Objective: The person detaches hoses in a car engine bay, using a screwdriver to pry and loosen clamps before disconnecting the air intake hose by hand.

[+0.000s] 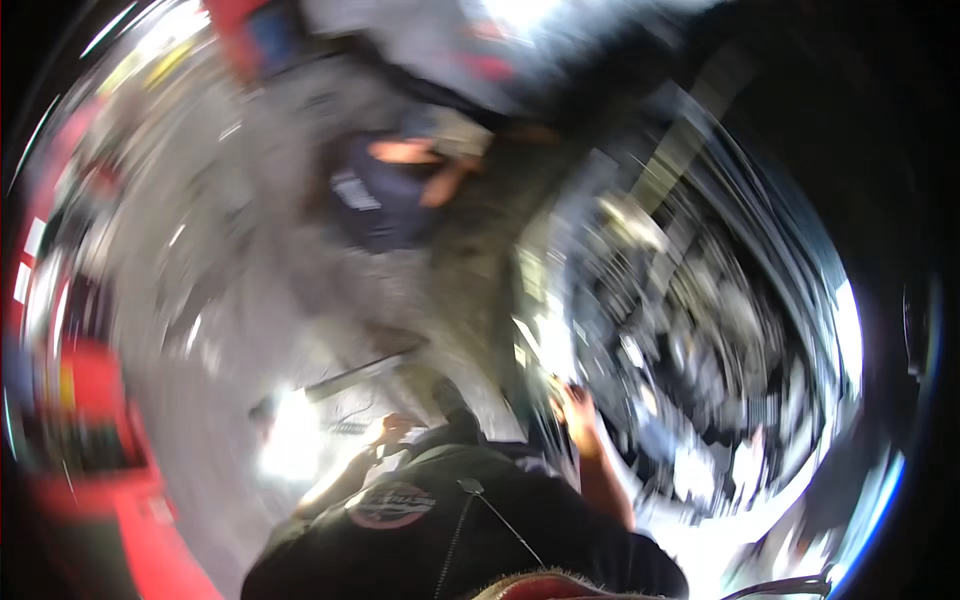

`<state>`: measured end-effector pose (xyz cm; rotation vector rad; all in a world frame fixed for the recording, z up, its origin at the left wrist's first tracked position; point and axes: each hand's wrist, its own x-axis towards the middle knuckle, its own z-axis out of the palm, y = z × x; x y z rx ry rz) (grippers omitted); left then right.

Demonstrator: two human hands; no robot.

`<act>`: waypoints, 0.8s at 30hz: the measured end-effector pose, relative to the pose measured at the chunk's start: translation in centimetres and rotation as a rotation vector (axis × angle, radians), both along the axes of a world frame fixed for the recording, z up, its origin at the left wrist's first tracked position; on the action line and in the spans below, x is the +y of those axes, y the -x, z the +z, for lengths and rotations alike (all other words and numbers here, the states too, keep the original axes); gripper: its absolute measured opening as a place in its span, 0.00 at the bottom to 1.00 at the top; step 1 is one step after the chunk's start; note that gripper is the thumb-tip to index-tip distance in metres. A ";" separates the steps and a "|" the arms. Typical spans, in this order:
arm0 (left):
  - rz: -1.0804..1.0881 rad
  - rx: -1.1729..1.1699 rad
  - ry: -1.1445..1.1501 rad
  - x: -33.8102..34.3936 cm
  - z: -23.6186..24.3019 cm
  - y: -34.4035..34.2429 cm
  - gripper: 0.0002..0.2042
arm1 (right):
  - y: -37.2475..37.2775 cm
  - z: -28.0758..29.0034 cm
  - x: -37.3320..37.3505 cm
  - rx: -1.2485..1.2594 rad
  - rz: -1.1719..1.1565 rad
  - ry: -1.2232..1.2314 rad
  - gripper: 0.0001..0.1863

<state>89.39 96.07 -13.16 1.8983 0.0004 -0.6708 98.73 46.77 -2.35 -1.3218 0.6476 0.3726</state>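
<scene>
Much of the scene is smeared by blur: a grey floor (230,250) spreads across the left and middle, with red cabinet-like furniture (95,390) along the left edge and a co-worker in a dark top (385,215) low over the floor ahead. An exposed engine (690,340) fills the right side, its bay's long axis slanting from upper left to lower right. The right hand (577,408) is at the bay's near left edge, fingers pointing forward; whether it grips anything, I cannot tell. The left hand (392,430) is bent before the torso, its grasp also unclear, near a glaring light (288,440) and a slim bar (365,372) that rises toward the right.
</scene>
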 end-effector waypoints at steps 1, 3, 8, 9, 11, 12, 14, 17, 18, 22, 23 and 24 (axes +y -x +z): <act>-0.014 -0.260 0.032 2.0 -3.8 3.5 0.23 | 1.2 2.1 1.0 0.060 -0.051 0.023 0.19; 0.125 0.269 0.072 -1.1 -3.8 1.8 0.17 | 9.7 1.5 -4.6 -0.071 0.073 0.139 0.19; -0.015 0.009 0.183 -12.6 -2.7 -2.2 0.08 | 31.0 -0.4 -14.0 -0.088 -0.184 0.173 0.12; 0.030 -0.076 0.060 -18.3 -0.3 -2.5 0.11 | 36.6 0.2 -16.3 -0.068 -0.294 0.092 0.15; 0.377 -0.289 0.098 -26.5 -0.3 -1.5 0.05 | 45.0 0.4 -20.5 0.039 -0.335 0.140 0.15; 0.463 -0.196 0.156 -31.2 0.1 -0.4 0.13 | 49.3 1.0 -22.6 0.127 -0.398 0.208 0.15; 0.246 -0.232 0.145 -40.1 2.9 3.0 0.16 | 56.2 2.8 -26.7 0.189 -0.535 0.261 0.13; -0.136 -0.342 0.317 -52.9 7.4 6.7 0.18 | 65.2 6.1 -32.4 0.209 -0.689 0.373 0.12; -0.203 -0.346 0.334 -56.1 9.0 7.4 0.18 | 67.5 7.1 -34.3 0.199 -0.758 0.340 0.13; -0.399 -0.249 0.306 -64.6 10.7 5.6 0.19 | 71.4 10.9 -40.8 0.257 -0.666 0.545 0.13; -0.447 -0.174 0.275 -66.3 10.1 4.3 0.20 | 70.8 12.3 -41.7 0.234 -0.643 0.600 0.12; -0.491 -0.112 0.292 -68.2 10.0 3.4 0.20 | 70.6 13.0 -42.2 0.230 -0.645 0.607 0.12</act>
